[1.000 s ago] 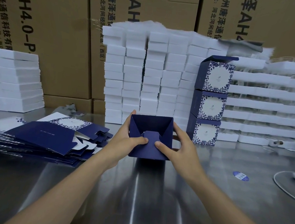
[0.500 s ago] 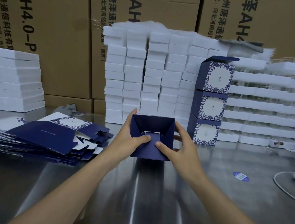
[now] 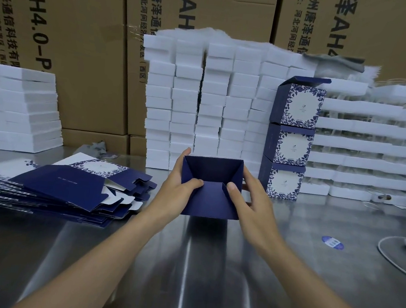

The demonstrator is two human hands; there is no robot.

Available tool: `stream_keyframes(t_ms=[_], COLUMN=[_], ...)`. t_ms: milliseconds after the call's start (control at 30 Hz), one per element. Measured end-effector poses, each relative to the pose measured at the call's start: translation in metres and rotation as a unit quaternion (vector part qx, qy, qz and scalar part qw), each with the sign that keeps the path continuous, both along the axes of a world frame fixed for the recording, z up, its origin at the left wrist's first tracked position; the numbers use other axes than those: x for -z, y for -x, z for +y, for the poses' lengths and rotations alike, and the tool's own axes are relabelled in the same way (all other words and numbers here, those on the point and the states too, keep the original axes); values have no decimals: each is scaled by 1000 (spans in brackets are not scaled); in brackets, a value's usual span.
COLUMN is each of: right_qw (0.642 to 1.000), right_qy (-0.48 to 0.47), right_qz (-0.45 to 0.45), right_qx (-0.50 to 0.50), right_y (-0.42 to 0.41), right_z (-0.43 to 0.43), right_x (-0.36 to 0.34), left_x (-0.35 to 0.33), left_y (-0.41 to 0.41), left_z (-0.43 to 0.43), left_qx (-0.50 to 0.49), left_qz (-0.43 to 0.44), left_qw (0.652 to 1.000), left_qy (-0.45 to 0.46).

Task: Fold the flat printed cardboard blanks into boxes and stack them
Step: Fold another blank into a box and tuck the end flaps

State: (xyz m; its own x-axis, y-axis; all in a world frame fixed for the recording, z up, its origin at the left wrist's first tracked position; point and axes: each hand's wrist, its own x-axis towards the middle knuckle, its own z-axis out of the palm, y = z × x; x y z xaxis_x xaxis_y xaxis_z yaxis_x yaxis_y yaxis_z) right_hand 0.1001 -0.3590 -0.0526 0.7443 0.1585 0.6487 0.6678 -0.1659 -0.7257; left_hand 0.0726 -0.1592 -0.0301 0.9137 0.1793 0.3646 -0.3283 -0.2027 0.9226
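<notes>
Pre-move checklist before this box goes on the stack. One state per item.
1. Grip: left hand and right hand hold the navy box on both sides. ok.
2. End flaps are folded in with the thumbs on them. Whether they are locked: cannot tell.
3. Stack of finished boxes is three high and standing. ok.
4. Landing surface: the top box's lid flap stands open. not ok.
5. Path: the steel table shows nothing between the box and the stack. ok.
6. Supply: flat blanks are piled on the left. ok.
</notes>
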Motion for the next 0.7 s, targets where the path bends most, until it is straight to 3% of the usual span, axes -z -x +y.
stream_keyframes(t_ms=[433, 700], right_qw=[990, 991], right_qy=[-113, -109], right_qz=[84, 36], right_qx=[-26, -65], right_y=[4, 5], right_z=[5, 7], right_x=[-11, -10], left_x=[-14, -23], left_y=[18, 21], left_z=[-3, -2], left_qx=[34, -44], left_qz=[-23, -97], left_qw=[995, 981], left_qy=[92, 164])
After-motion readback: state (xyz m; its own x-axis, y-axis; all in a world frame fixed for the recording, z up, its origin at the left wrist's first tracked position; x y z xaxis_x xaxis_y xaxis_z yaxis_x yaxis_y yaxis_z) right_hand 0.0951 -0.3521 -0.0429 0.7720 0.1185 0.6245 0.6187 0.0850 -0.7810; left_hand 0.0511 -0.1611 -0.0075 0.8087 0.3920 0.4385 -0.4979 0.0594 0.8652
